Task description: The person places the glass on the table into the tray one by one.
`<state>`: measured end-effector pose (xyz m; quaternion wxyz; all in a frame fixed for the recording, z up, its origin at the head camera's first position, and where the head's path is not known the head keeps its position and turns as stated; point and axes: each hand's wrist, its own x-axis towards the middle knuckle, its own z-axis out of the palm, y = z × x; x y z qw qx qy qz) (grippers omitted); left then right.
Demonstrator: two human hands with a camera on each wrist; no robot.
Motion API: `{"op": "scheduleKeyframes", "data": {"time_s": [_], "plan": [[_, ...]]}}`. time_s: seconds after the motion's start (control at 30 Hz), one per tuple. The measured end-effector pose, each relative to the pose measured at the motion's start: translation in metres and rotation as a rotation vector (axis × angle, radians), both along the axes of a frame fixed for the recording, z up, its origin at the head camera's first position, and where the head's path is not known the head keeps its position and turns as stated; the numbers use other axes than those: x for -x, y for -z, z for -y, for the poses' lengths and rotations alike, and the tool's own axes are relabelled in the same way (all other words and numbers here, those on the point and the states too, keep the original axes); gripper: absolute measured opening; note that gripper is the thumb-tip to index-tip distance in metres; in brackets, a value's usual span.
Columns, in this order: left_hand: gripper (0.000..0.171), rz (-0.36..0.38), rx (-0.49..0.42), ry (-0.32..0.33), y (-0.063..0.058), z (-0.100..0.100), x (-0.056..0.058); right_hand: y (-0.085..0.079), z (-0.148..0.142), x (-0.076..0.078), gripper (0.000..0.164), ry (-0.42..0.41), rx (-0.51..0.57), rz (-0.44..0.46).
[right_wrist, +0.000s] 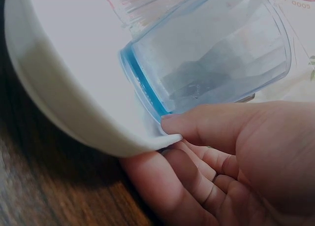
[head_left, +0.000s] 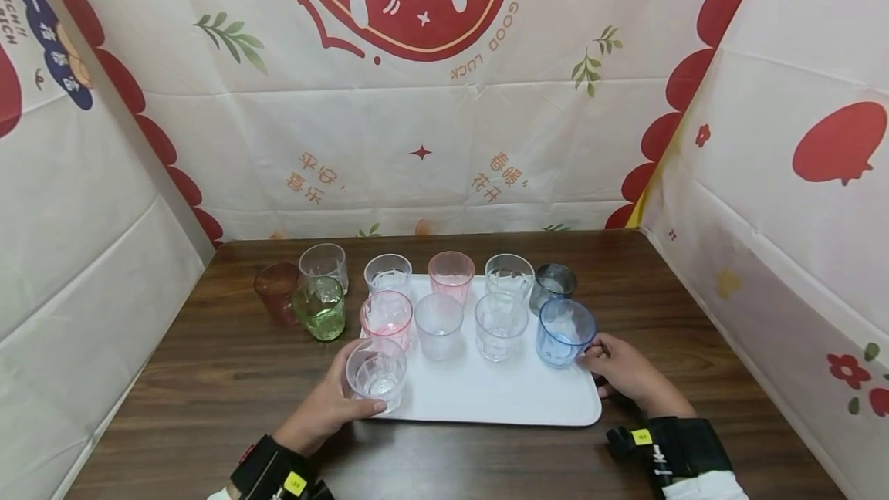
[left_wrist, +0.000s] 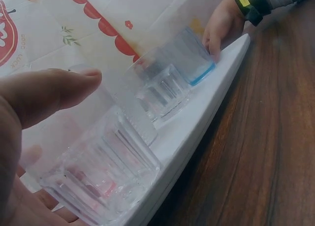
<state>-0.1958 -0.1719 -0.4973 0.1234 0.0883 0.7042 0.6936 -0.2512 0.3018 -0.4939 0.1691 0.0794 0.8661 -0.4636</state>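
Observation:
My left hand (head_left: 332, 400) grips a clear glass (head_left: 377, 378) at the front left corner of a white tray (head_left: 493, 400), the thumb across its near side. In the left wrist view this glass (left_wrist: 103, 172) shows a ribbed lower part. At the tray's right edge, my right hand (head_left: 628, 373) pinches the rim, thumb on top and fingers underneath. The thumb (right_wrist: 197, 122) lies right at the base of a blue glass (right_wrist: 211, 58) standing on the tray. A pink-rimmed glass (head_left: 387, 316) and several clear ones stand between the hands.
Behind, a pink glass (head_left: 452, 272) and a dark grey glass (head_left: 553, 284) stand in the back row. Left of the tray, a green glass (head_left: 321, 315), a reddish-brown glass (head_left: 276, 295) and a clear one sit on the wooden table (head_left: 208, 392). Printed cloth walls (head_left: 417, 122) enclose the table.

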Motion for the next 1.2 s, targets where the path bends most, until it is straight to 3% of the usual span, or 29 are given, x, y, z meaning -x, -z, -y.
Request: {"op": "scheduleKeyframes", "data": {"time_s": [0.3,0.43,0.5,0.6,0.73,0.87,1.07,1.2], "plan": [[0.101,-0.011,-0.041,0.156,-0.001,0.025,0.000,0.001,0.000,0.001,0.033,-0.002,-0.016,0.002],[0.094,-0.040,-0.015,0.161,-0.004,0.043,-0.002,0.002,-0.001,0.002,0.032,-0.001,-0.003,0.002],[0.089,-0.063,0.019,0.124,-0.007,0.052,-0.002,0.002,-0.002,0.003,0.032,-0.005,-0.002,0.002],[0.079,-0.091,0.087,0.001,-0.016,0.066,0.002,0.002,-0.002,0.003,0.032,-0.002,-0.002,0.006],[0.068,-0.115,0.158,-0.179,-0.031,0.087,0.013,0.002,-0.001,0.003,0.033,0.007,0.000,0.020],[0.071,-0.101,0.197,-0.305,-0.040,0.110,0.026,0.003,-0.002,0.003,0.035,0.011,0.010,0.026],[0.081,-0.048,0.242,-0.432,-0.039,0.137,0.049,0.005,-0.003,0.002,0.036,0.013,0.019,0.009],[0.087,-0.028,0.213,-0.464,-0.032,0.151,0.061,0.004,-0.002,0.000,0.036,0.018,0.022,0.010]]}}
